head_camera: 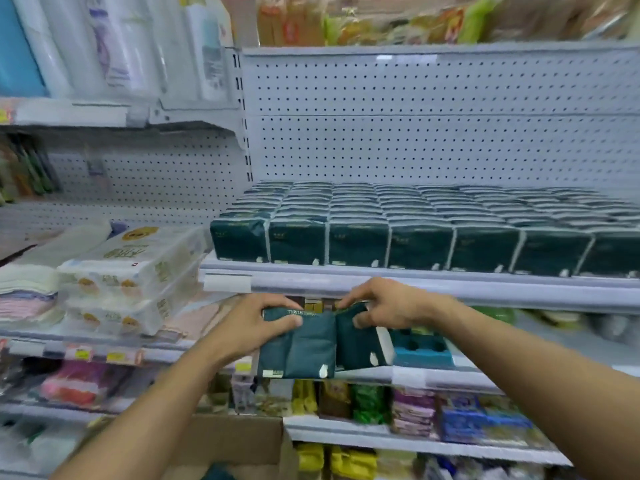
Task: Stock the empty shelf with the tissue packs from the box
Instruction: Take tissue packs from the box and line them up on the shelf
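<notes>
Two dark green tissue packs are held in front of me, below the shelf edge. My left hand grips the left tissue pack by its top. My right hand pinches the top of the right tissue pack, which tilts a little. Above them the white shelf carries rows of the same green packs, several across and several deep. The cardboard box stands open at the bottom of the view, between my forearms.
A white pegboard back wall rises behind the stocked row with open height above the packs. White wrapped paper rolls lie on the left neighbouring shelf. Lower shelves hold coloured packets and a teal item.
</notes>
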